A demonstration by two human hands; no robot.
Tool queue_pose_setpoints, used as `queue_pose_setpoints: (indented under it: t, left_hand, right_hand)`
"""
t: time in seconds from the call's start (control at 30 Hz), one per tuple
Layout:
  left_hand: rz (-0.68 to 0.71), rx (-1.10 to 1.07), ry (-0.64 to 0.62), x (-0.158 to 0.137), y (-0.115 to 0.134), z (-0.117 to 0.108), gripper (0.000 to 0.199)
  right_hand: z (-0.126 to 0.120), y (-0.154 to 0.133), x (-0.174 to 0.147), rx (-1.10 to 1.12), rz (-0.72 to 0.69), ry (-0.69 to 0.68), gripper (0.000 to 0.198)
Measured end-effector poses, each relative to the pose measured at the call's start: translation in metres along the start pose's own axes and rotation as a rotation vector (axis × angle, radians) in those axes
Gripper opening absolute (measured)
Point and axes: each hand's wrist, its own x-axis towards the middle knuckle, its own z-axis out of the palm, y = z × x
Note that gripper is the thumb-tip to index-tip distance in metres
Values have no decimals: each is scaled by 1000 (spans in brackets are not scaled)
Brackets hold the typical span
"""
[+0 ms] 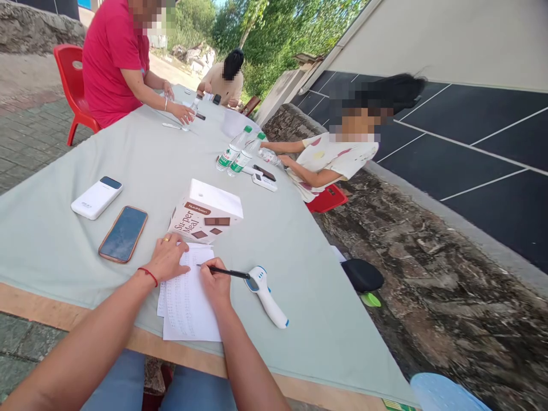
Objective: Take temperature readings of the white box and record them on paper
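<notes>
Sheets of paper (188,308) covered in rows of small writing lie on the cloth in front of me. My right hand (216,279) rests on the top sheet, its fingers closed round a black pen (229,272) whose tip points left at the page. On the upper left of the sheets my left hand (168,257) lies flat with fingers apart. Just beyond the paper stands a white and brown box (209,211) lettered "Su-per Meal". To the right of the pen is a white infrared thermometer (268,297). A smartphone (124,234) lies left of my left hand.
A white power bank (97,197) lies at the left. Two water bottles (233,151) with green caps, a white device (264,182) and a translucent basin (237,123) stand farther along the cloth-covered table (308,308). Three other people are round it, one (115,63) in a red shirt.
</notes>
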Motion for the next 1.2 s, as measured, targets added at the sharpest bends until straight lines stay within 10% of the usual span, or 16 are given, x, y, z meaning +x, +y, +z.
queue_pose_setpoints:
  t: [1.2]
  left_hand:
    - [2,-14,17,-1,0,0,44]
  right_hand:
    - [-1,1,0,-25,8,0,12]
